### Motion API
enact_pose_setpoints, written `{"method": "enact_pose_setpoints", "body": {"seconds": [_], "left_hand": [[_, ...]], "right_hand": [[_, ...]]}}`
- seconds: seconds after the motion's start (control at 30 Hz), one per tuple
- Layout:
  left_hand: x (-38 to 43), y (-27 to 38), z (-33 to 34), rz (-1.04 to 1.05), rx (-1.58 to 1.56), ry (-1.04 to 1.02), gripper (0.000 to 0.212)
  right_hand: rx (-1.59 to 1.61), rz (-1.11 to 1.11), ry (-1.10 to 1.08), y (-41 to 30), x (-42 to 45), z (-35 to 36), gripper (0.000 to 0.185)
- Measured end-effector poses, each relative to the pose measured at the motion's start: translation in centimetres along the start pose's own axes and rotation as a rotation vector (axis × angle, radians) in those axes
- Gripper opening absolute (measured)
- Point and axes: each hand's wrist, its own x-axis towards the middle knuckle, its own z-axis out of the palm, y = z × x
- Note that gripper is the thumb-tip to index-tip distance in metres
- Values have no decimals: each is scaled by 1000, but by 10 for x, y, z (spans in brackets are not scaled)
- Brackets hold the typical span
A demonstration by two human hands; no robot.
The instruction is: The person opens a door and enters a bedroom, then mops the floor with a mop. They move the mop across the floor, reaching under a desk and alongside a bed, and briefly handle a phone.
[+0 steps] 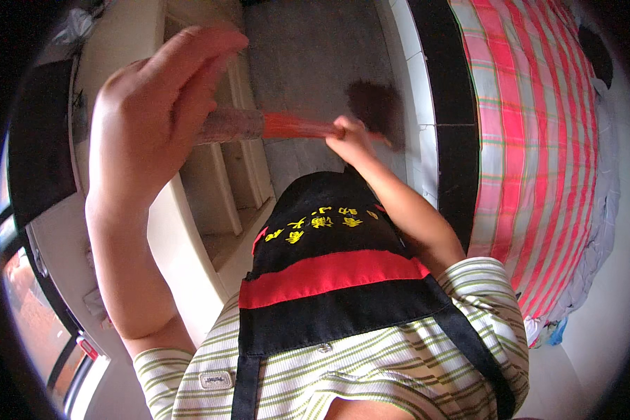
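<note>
My left hand [142, 115] is raised at the upper left, close to the camera, with its blurred fingers bent toward the right. Behind it passes the thick grey end of a long handle [236, 124]; whether the palm grips that end is hidden. Along its middle the handle is orange-red. My right hand [353, 139] is closed around this stretch, farther from the camera. Just beyond the right hand, a dark brown patch [375, 107] shows near the floor; it may be a broom head, but blur leaves this unclear.
Grey floor tiles [304, 58] run ahead, between an open pale cabinet [231, 178] on the left and a white-tiled step with a black edge [454, 147] on the right. A pink checked cloth [530, 157] covers the raised surface beyond. I wear a black apron [325, 210] bearing writing.
</note>
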Motion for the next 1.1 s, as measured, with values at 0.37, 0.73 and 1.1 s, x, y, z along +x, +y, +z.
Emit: {"method": "enact_pose_setpoints", "body": {"seconds": [0.37, 0.73, 1.1], "left_hand": [[-110, -47, -65, -229, 85, 260, 26], [-306, -80, -176, -457, 296, 547, 35], [-403, 20, -93, -718, 363, 837, 34]], "right_hand": [[-172, -416, -86, -58, -88, 13, 17], [-49, -973, -70, -164, -53, 67, 18], [-82, -1055, -461, -164, -47, 142, 21]]}}
